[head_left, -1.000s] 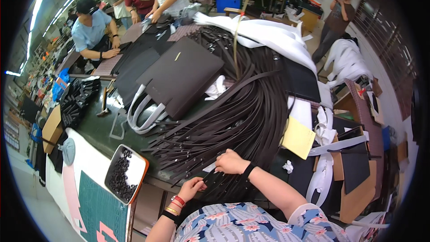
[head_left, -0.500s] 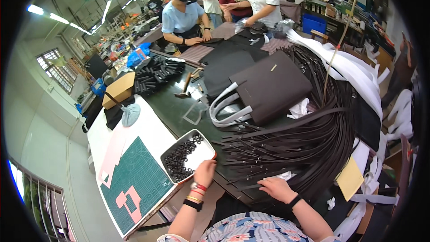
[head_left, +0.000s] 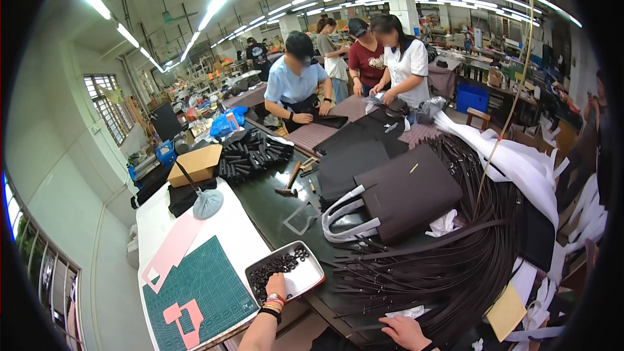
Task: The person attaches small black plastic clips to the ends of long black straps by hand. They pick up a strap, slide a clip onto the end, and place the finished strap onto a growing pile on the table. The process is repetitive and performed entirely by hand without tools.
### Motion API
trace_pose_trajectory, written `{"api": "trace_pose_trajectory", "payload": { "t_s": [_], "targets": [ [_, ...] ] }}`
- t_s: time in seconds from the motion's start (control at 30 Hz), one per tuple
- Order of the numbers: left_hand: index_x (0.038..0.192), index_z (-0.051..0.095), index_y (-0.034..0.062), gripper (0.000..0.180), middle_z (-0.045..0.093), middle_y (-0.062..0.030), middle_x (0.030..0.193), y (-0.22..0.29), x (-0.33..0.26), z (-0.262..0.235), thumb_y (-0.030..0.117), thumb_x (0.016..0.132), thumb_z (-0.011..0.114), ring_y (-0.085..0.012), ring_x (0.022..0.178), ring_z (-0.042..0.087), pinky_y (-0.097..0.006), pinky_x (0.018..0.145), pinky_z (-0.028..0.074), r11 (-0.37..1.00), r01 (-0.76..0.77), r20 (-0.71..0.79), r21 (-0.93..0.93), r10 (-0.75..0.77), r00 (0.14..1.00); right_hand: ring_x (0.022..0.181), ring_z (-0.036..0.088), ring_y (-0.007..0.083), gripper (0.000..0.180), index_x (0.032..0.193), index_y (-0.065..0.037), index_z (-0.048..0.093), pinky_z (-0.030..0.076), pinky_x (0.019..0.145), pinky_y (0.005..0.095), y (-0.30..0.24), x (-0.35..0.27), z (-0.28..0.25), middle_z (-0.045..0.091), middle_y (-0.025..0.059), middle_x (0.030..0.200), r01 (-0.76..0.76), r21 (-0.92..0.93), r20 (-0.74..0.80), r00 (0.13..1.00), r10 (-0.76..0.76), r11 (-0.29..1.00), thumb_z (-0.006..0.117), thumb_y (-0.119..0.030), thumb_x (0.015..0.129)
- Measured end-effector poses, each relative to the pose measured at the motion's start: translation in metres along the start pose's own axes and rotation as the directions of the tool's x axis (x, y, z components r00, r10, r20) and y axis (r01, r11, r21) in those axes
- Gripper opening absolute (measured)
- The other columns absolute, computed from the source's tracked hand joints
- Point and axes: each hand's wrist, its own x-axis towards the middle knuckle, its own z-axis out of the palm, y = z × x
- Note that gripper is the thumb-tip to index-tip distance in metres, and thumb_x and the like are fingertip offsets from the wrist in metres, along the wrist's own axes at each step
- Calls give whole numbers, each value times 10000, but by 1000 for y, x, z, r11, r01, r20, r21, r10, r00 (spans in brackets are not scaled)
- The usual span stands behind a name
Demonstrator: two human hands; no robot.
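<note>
1 head-worn fisheye, angled downward

Lower frame, left of centre: left hand [head_left: 275, 285] over white rectangular tray [head_left: 309, 277], fingertips down among small black ring-shaped pieces [head_left: 286, 262]. Bottom edge, right of centre: right hand [head_left: 405, 333], fingers loosely extended, near long dark-brown flat straps [head_left: 429, 276] fanned across dark green counter [head_left: 260, 200]. Above straps: dark-brown tote bag [head_left: 416, 192] with grey-covered handles. Lower left: green gridded cutting mat [head_left: 211, 273]. Upper centre: person in light-blue shirt [head_left: 296, 81], leaning over black material.
</note>
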Motion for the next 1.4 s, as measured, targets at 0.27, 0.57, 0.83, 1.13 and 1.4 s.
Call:
{"api": "trace_pose_trajectory", "payload": {
  "t_s": [0.27, 0.57, 0.83, 1.13, 1.4],
  "targets": [
    [897, 616, 16, 98, 634, -106, 869, 65, -12, -62, 78, 826, 641, -272, 797, 631, -330, 738, 533, 842, -212, -124, -496, 173, 977, 791, 614, 303, 233, 1022, -98, 647, 484, 691, 403, 12, 5, -1, 625, 103, 836, 90, -35, -66, 994, -92, 995, 638, -261, 855],
    [1160, 573, 4, 232, 610, -58, 1080, 176, -79, -111, 118, 960, 555, -141, 962, 600, -227, 878, 489, -430, 694, 531, -577, 448, 719, 636, 540, 224, 232, 1032, -161, 674, 428, 594, 342, -19, 35, -28, 529, 25, 709, 84, -102, -312, 944, -112, 991, 697, -210, 807],
    [1167, 561, 3, 251, 619, -51, 1046, 196, -96, -119, 145, 960, 560, -128, 923, 605, -227, 839, 502, -292, 745, 481, -600, 612, 628, 584, 513, 186, 192, 971, -156, 695, 389, 543, 316, -22, 27, -44, 518, 4, 671, 79, -232, -449, 875, -178, 970, 720, -196, 784],
    [1103, 588, 41, 193, 620, -62, 1101, 197, -91, -133, 57, 913, 610, -131, 982, 601, -267, 879, 510, -237, 629, 402, -740, 594, 697, 582, 519, 195, 166, 942, -148, 689, 396, 545, 320, -23, 20, -54, 513, 6, 671, 71, -241, -417, 893, -169, 968, 713, -201, 786],
    [1120, 547, 50, 236, 614, -92, 1140, 200, -99, -129, 10, 896, 610, -159, 1058, 591, -294, 923, 502, -310, 628, 385, -714, 575, 721, 579, 531, 196, 166, 942, -142, 687, 408, 539, 322, -25, 21, -53, 509, 9, 662, 71, -202, -404, 902, -149, 977, 712, -203, 790]
  ]
}}
